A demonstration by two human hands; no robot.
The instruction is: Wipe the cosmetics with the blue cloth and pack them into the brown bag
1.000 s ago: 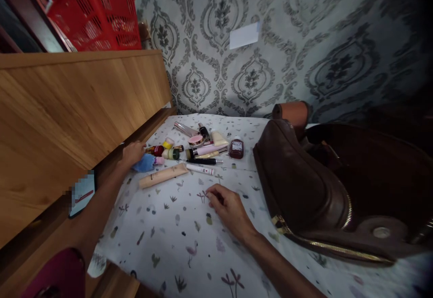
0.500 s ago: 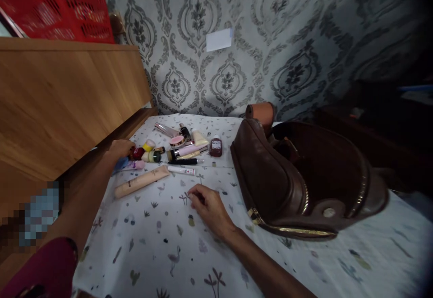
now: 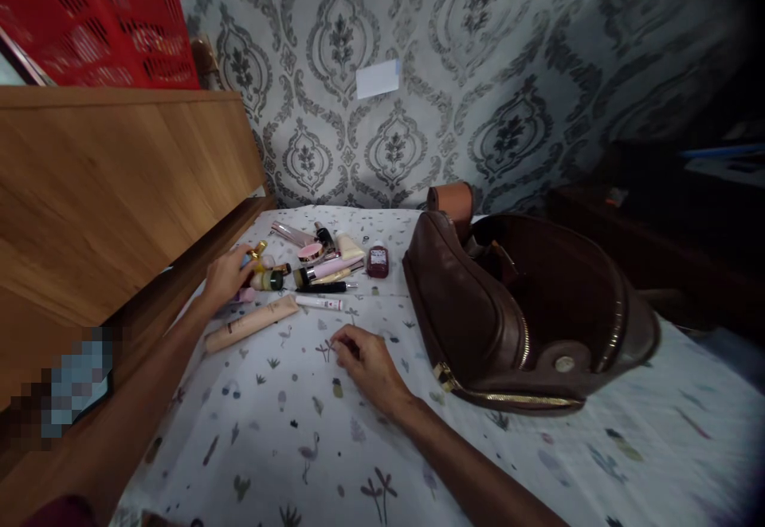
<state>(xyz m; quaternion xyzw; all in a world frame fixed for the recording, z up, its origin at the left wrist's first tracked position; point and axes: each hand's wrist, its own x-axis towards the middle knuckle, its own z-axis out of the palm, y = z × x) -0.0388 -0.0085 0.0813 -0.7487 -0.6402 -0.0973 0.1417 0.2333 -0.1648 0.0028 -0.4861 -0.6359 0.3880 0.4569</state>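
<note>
My left hand (image 3: 225,276) is at the left end of a cluster of cosmetics, its fingers closed over small items; a gold and yellow piece (image 3: 256,251) shows at the fingertips. What exactly it grips is hidden. Beside it are a jar with a dark green lid (image 3: 273,280) and, below, a long beige tube (image 3: 251,324). My right hand (image 3: 367,359) rests on the patterned cloth, fingers curled together with nothing in them. A white pen-like tube (image 3: 319,303) and a black pen-like stick (image 3: 323,287) lie beyond it.
A brown leather bag (image 3: 478,304) stands unzipped on the right, an orange-brown roll (image 3: 453,201) behind it. A small dark red bottle (image 3: 377,262), a pink compact (image 3: 311,252) and a cream tube (image 3: 348,245) lie near the wall. A wooden panel (image 3: 131,168) with a red basket (image 3: 131,29) borders the left.
My left hand has moved right and slightly forward over the small items, covering the red jar seen before. My right hand stays put. The view has shifted slightly.
</note>
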